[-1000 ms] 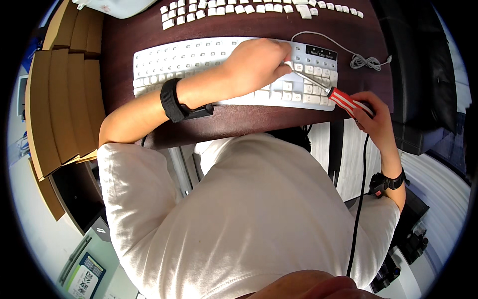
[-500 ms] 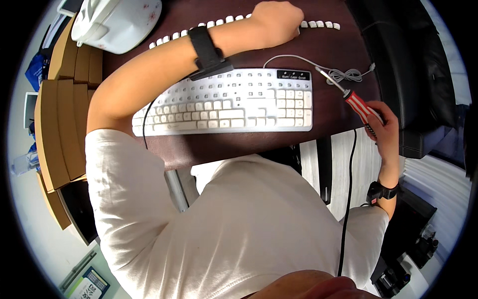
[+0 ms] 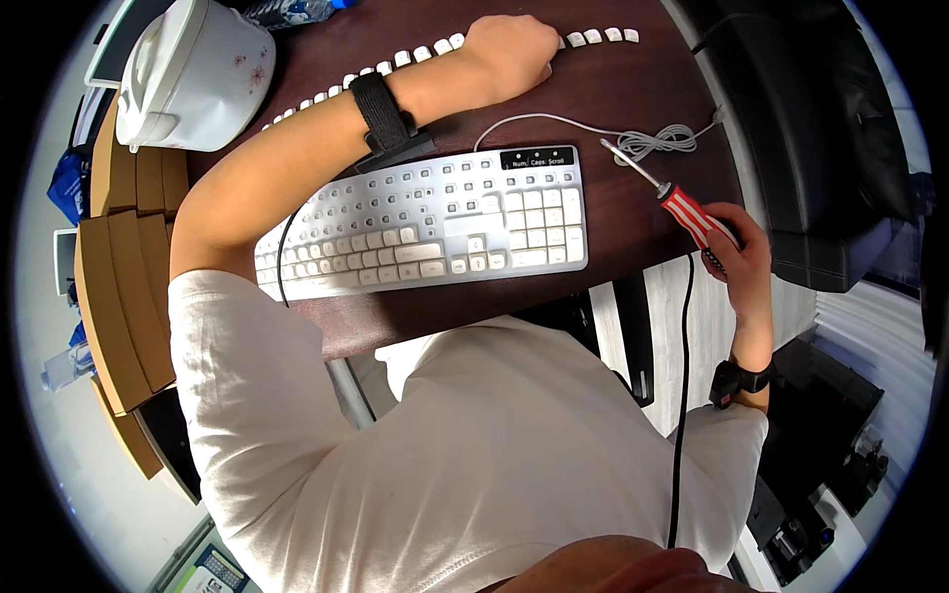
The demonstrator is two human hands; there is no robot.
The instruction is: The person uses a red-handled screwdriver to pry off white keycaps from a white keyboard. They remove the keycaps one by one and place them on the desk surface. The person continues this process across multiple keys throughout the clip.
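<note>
A white keyboard (image 3: 474, 275) lies on the dark table; its upper rows show bare switches, while the lower rows and number pad carry white keycaps. Beyond it, loose white keycaps (image 3: 402, 58) form a long row. My left hand (image 3: 512, 56) is closed over that row, knuckles up; its fingertips are mostly hidden, and I cannot make out what they hold. Over the table's right edge, my right hand (image 3: 739, 252) grips a screwdriver (image 3: 682, 210) by its red-and-white striped handle. The metal shaft points forward and left, its tip near the coiled cable (image 3: 667, 140).
At the far left stands a white rice cooker (image 3: 203, 79), with a plastic bottle (image 3: 295, 12) behind it. Cardboard boxes (image 3: 124, 301) are stacked along the left side. A black leather seat (image 3: 806, 168) borders the table's right. A black cord (image 3: 682, 415) hangs down over my shirt.
The whole view has shifted and turned slightly, so the keyboard appears lower and further left. My left hand stays at the keycap row, and the right hand keeps its hold on the screwdriver.
</note>
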